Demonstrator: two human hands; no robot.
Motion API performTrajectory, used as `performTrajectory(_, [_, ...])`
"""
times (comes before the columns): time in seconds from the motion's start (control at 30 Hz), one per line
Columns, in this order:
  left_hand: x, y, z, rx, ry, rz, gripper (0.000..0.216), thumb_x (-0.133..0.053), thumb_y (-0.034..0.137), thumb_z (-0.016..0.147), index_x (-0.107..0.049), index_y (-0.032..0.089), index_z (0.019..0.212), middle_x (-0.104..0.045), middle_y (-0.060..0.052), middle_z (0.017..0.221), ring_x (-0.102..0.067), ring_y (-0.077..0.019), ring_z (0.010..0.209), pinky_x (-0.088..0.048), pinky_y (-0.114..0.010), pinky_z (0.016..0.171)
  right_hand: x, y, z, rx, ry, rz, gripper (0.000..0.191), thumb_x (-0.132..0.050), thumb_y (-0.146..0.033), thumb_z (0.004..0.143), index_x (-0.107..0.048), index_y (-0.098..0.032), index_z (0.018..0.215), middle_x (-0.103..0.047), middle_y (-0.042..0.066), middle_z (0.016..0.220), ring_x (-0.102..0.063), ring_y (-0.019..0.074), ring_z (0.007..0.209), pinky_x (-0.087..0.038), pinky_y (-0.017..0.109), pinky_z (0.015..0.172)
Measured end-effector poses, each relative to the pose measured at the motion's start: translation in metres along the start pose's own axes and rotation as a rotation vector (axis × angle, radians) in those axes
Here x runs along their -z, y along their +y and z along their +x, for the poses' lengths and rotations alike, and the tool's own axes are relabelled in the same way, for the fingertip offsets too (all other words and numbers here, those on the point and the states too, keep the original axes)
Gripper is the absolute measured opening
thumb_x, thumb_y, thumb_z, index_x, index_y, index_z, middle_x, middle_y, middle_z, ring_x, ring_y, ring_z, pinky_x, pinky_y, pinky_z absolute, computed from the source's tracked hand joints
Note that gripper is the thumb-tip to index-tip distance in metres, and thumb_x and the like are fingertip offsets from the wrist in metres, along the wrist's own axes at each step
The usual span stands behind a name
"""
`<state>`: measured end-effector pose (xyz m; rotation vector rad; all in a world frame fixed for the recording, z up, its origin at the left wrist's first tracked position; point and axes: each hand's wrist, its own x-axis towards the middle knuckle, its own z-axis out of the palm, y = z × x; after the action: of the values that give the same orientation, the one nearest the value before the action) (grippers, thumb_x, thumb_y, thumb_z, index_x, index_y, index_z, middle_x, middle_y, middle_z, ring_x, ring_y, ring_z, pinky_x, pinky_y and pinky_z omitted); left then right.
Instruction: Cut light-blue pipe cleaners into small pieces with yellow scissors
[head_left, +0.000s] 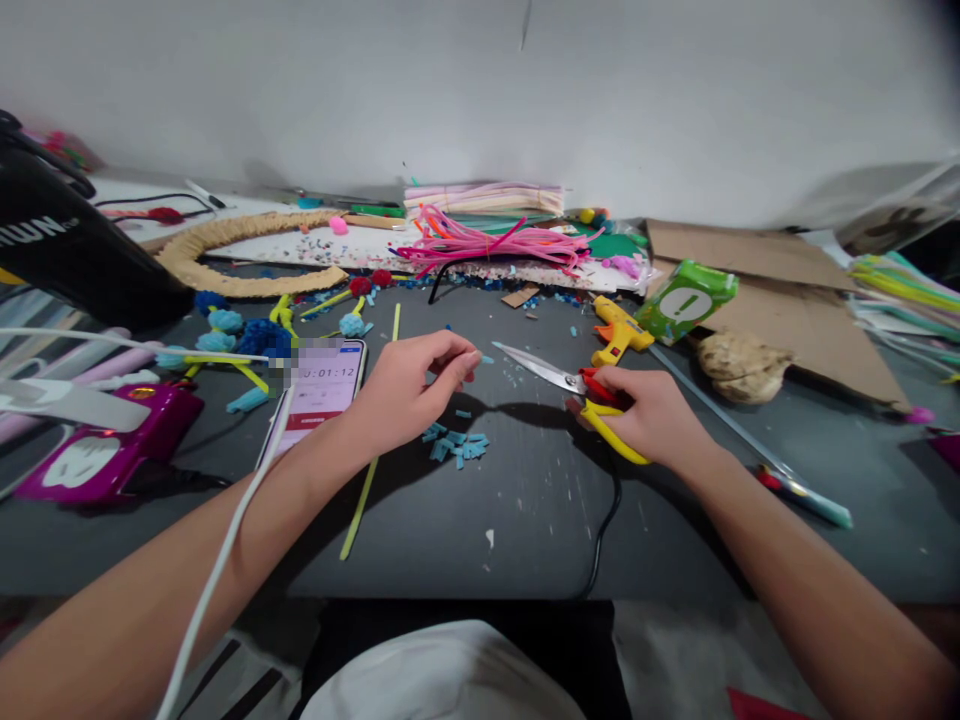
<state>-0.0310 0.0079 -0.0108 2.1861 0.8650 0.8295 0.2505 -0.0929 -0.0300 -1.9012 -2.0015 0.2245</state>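
My left hand (pixel 405 392) is closed in a pinch, with a small light-blue piece (pixel 487 360) showing at its fingertips. In my right hand (pixel 656 415) are scissors (pixel 547 373) with red and yellow handles. Their blades point left toward my left fingertips and look nearly closed. Below and between the hands lies a small heap of cut light-blue bits (pixel 459 446). A yellow-green fuzzy strip (pixel 360 510) passes under my left wrist, its middle hidden by the hand.
A phone (pixel 330 385) showing a timer lies left, beside a purple device (pixel 112 450) and black bottle (pixel 82 240). Behind are pink pipe cleaners (pixel 495 243) and a ring-shaped form (pixel 225 240). A yellow glue gun (pixel 616 330), green box (pixel 688 300) and cardboard (pixel 802 330) stand right.
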Motion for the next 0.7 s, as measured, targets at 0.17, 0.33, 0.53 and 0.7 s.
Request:
performTrajectory(0.17, [-0.0005,-0.0015,0.0000,-0.004,0.003,-0.002,0.024,-0.053,0.035,0.095,-0.066,0.015,0.092,-0.068,-0.002,0.076,-0.061,-0.0116,0.066,-0.045,-0.022,0.060,-0.0001,-0.0013,-0.0002,-0.003,0.014,0.023,0.036,-0.066,-0.045,0.075,-0.042,-0.021,0.064,-0.043,-0.004,0.059,-0.033,0.0115,0.059,-0.028,0.025,0.054])
performTrajectory(0.33, [-0.0012,-0.0013,0.0002,-0.007,0.011,0.010,0.025,-0.053,0.036,0.095,-0.067,0.016,0.091,-0.069,-0.002,0.076,-0.061,-0.0117,0.065,-0.045,-0.022,0.059,-0.0001,-0.0012,-0.0001,0.025,-0.024,0.002,0.028,-0.065,-0.045,0.076,-0.051,-0.021,0.068,-0.047,-0.003,0.060,-0.036,0.0122,0.059,-0.029,0.026,0.056])
performTrajectory(0.53, [-0.0008,0.0002,-0.0002,-0.007,0.019,0.002,0.022,-0.054,0.034,0.094,-0.067,0.016,0.091,-0.068,-0.001,0.075,-0.062,-0.0107,0.065,-0.045,-0.022,0.059,0.0007,-0.0011,-0.0006,0.028,-0.041,-0.008,0.024,-0.065,-0.041,0.076,-0.052,-0.021,0.071,-0.046,-0.004,0.061,-0.035,0.0120,0.060,-0.029,0.025,0.057])
performTrajectory(0.7, [-0.0001,0.0010,-0.0001,-0.005,0.013,0.008,0.022,-0.054,0.034,0.094,-0.067,0.016,0.091,-0.068,0.000,0.075,-0.062,-0.0107,0.066,-0.045,-0.022,0.060,-0.0004,0.0016,0.0003,0.038,-0.050,-0.004,0.016,-0.064,-0.034,0.075,-0.055,-0.021,0.073,-0.046,-0.004,0.062,-0.034,0.0116,0.060,-0.029,0.025,0.057])
